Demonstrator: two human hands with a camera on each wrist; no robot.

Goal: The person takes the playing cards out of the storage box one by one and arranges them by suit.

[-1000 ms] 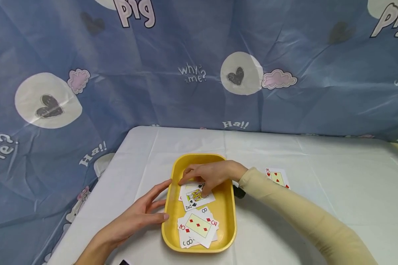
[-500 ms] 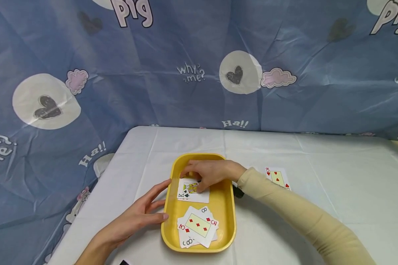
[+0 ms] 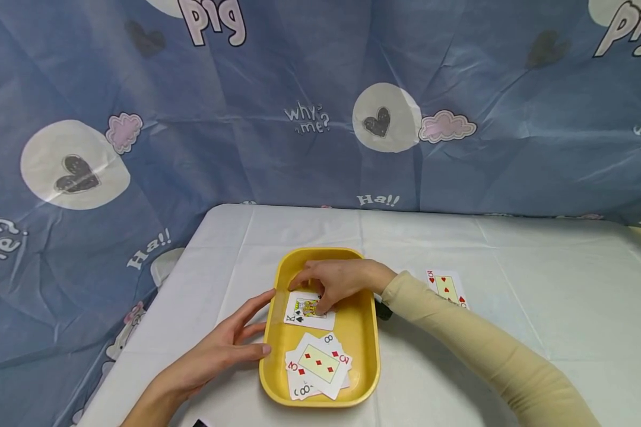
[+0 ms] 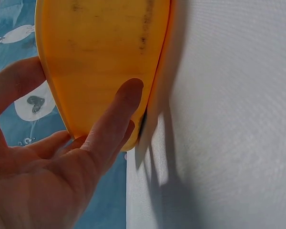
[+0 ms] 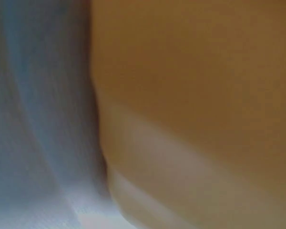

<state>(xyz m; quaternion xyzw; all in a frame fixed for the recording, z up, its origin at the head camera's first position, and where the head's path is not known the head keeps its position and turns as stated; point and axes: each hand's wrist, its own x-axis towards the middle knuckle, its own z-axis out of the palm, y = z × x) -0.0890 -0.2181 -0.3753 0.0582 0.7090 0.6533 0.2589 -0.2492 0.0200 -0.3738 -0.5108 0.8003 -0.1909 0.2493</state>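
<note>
A yellow tray point(image 3: 360, 356) stands on the white-covered table, holding playing cards in two groups. My left hand point(image 3: 219, 344) rests against the tray's left side, fingers spread along its outer wall. In the left wrist view, that hand's thumb point(image 4: 126, 98) lies flat on the yellow wall. Inside the tray's far half, my right hand point(image 3: 339, 284) holds a small stack of cards with the king of spades point(image 3: 298, 314) on top. Its thumb is over the king's face and the other fingertips are at the far edge. A fanned pile with the three of diamonds point(image 3: 320, 365) lies nearer.
A three of hearts point(image 3: 446, 286) lies on the table right of the tray, partly behind the right sleeve point(image 3: 475, 338). Something black point(image 3: 383, 309) shows beside the tray under the right wrist. A blue printed cloth point(image 3: 299, 166) hangs behind the table. The right wrist view is blurred.
Under my right hand the tilted king and the card beneath it have turned level and come together into a neat stack. The left hand, tray and nearer pile stay put.
</note>
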